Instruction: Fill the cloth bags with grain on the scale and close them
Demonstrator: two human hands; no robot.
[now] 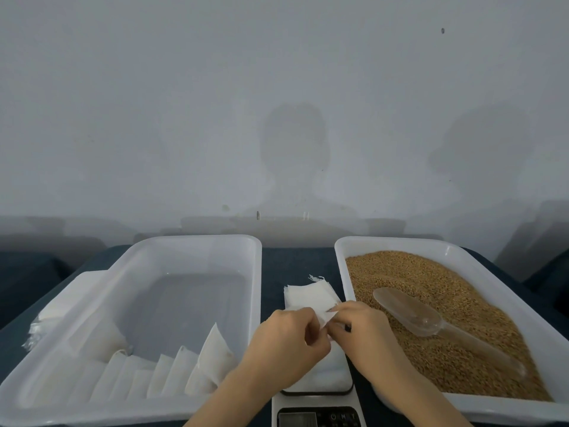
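Between two white tubs, my left hand (289, 343) and my right hand (360, 329) both pinch one small white cloth bag (323, 317), held just above the scale (320, 392). A stack of empty cloth bags (308, 295) lies on the dark table behind the scale. The right tub (341, 272) holds brown grain (431, 303) with a clear plastic scoop (409, 312) lying on it. Several filled, closed bags (184, 371) stand in a row along the near side of the left tub (197, 241).
The scale's display and buttons (317, 417) sit at the bottom edge. A pile of white material (61, 306) lies to the left of the left tub. A grey wall rises right behind the table.
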